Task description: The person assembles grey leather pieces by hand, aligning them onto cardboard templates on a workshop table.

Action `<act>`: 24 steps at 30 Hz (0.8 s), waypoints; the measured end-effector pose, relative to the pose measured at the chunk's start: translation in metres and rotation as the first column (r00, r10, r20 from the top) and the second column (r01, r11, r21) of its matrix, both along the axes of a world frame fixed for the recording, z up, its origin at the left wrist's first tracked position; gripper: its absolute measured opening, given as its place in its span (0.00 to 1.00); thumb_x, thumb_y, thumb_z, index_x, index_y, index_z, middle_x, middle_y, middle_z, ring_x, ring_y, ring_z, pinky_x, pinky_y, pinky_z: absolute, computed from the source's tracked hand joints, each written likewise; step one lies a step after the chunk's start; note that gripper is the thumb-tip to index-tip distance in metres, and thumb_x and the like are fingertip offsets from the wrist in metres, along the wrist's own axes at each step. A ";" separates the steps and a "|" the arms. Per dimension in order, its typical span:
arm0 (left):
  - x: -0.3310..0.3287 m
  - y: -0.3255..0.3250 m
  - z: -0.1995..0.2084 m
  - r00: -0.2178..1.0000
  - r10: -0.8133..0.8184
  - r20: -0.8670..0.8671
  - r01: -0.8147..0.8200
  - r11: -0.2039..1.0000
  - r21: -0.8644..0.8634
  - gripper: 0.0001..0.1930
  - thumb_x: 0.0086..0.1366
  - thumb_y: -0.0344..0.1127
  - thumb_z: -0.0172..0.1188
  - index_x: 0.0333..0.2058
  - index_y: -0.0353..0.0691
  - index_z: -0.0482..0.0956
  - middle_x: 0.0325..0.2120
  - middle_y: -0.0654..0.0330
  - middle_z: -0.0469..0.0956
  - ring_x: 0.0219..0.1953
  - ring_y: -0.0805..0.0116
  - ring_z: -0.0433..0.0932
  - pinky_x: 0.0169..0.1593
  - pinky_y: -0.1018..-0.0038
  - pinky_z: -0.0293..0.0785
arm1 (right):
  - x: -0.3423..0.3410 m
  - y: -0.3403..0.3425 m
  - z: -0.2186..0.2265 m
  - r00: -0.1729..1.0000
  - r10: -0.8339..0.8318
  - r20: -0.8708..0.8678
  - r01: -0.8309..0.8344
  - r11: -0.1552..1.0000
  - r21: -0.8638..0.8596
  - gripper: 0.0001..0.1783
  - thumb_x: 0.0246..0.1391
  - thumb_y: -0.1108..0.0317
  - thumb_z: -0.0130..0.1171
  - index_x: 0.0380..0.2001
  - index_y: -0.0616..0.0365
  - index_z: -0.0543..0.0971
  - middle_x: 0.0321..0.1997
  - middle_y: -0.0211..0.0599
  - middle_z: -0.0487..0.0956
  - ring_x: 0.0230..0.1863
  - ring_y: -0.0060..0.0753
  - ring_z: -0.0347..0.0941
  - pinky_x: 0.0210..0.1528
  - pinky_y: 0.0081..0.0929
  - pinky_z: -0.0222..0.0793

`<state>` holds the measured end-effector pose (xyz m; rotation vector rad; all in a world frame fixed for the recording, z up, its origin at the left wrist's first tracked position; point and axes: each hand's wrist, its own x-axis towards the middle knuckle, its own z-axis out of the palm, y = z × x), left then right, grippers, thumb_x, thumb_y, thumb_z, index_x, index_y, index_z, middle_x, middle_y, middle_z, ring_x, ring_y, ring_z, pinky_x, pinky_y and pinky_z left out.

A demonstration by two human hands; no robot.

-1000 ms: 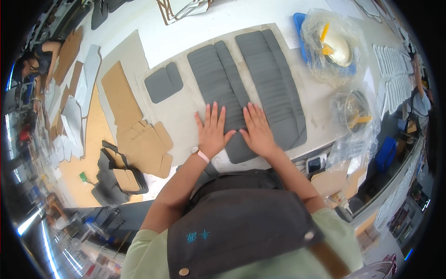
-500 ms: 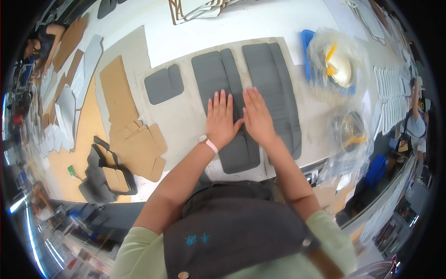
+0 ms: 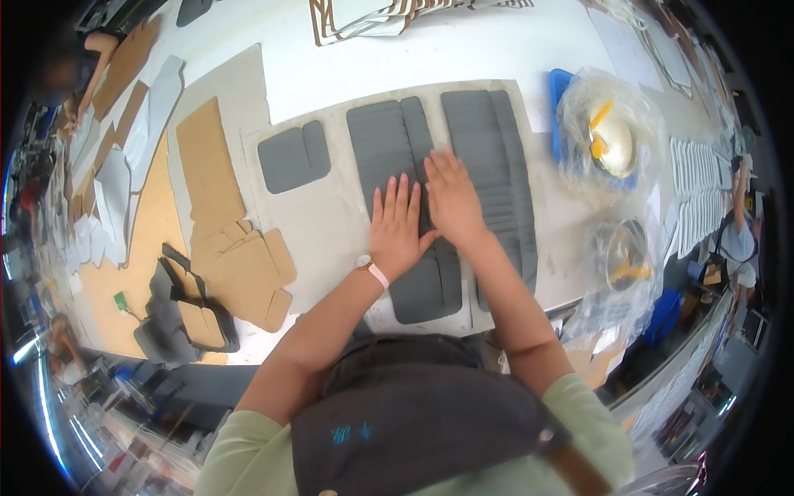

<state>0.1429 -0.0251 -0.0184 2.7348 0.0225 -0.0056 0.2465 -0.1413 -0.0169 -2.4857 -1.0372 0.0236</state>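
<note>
Two long dark grey padded panels lie side by side on a pale board. On the left long panel my left hand rests palm down, fingers stretched out. Flat and open too, my right hand lies across the gap, its fingertips at the left panel's right edge. The right long panel has ribbed creases and a lengthwise seam. To the left of both sits a small grey panel with rounded corners. Nothing is held in either hand.
Brown cardboard pieces and black cut scraps lie at left. To the right stand a plastic-wrapped bowl on a blue tray and a second wrapped container. Stacked white frames sit at the back.
My right hand has shifted left toward the left panel, and my left hand sits slightly lower. The whole view has shifted a little.
</note>
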 end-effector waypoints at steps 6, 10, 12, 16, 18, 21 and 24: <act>0.024 0.008 0.003 0.996 0.062 0.064 -0.062 0.998 0.005 0.46 0.59 0.57 0.56 0.64 0.27 0.53 0.66 0.39 0.49 0.70 0.42 0.44 0.69 0.49 0.37 | 0.013 0.004 0.009 0.996 -0.087 0.021 0.087 0.996 -0.016 0.21 0.58 0.71 0.49 0.53 0.69 0.72 0.62 0.50 0.68 0.68 0.51 0.57 0.69 0.43 0.51; 0.028 0.011 -0.001 0.998 0.059 0.012 -0.059 0.998 0.014 0.45 0.59 0.57 0.57 0.64 0.27 0.54 0.66 0.39 0.49 0.70 0.43 0.44 0.69 0.49 0.37 | 0.012 0.006 0.015 0.994 -0.106 -0.011 0.106 0.994 0.034 0.20 0.58 0.72 0.49 0.52 0.70 0.73 0.61 0.50 0.68 0.68 0.53 0.57 0.69 0.43 0.52; 0.029 0.010 -0.004 0.998 0.053 0.021 -0.054 0.998 0.014 0.45 0.59 0.56 0.57 0.64 0.27 0.54 0.66 0.39 0.49 0.70 0.43 0.45 0.69 0.49 0.37 | 0.011 0.005 0.017 0.993 -0.117 -0.020 0.118 0.992 0.051 0.19 0.57 0.72 0.49 0.51 0.71 0.73 0.61 0.51 0.69 0.68 0.53 0.56 0.68 0.43 0.53; 0.029 0.011 -0.007 0.998 0.040 0.039 -0.041 0.999 0.033 0.45 0.58 0.56 0.58 0.64 0.28 0.54 0.66 0.40 0.50 0.70 0.44 0.45 0.69 0.50 0.37 | 0.007 0.002 0.015 0.992 -0.123 -0.019 0.123 0.992 0.039 0.19 0.57 0.73 0.50 0.50 0.71 0.73 0.60 0.51 0.69 0.68 0.53 0.56 0.68 0.43 0.53; 0.029 0.011 -0.007 0.999 0.039 0.033 -0.040 0.999 0.028 0.45 0.58 0.55 0.58 0.64 0.29 0.54 0.66 0.41 0.50 0.70 0.45 0.45 0.69 0.50 0.38 | 0.007 0.002 0.015 0.992 -0.121 -0.030 0.122 0.992 0.033 0.19 0.57 0.72 0.50 0.51 0.71 0.73 0.61 0.51 0.68 0.68 0.53 0.57 0.68 0.43 0.53; 0.029 0.011 -0.007 0.999 0.034 0.024 -0.034 0.999 0.020 0.45 0.57 0.55 0.58 0.64 0.29 0.54 0.67 0.41 0.49 0.70 0.46 0.45 0.69 0.50 0.38 | 0.007 0.001 0.015 0.993 -0.118 -0.031 0.119 0.992 0.033 0.19 0.57 0.72 0.50 0.51 0.70 0.73 0.61 0.51 0.68 0.68 0.53 0.57 0.68 0.43 0.53; 0.029 0.012 -0.007 0.999 0.033 0.021 -0.033 0.999 0.015 0.45 0.57 0.54 0.59 0.64 0.29 0.54 0.67 0.42 0.49 0.70 0.47 0.44 0.70 0.50 0.37 | 0.006 0.003 0.018 0.994 -0.104 -0.042 0.105 0.994 0.033 0.20 0.57 0.72 0.50 0.52 0.70 0.73 0.62 0.51 0.68 0.68 0.52 0.56 0.69 0.43 0.52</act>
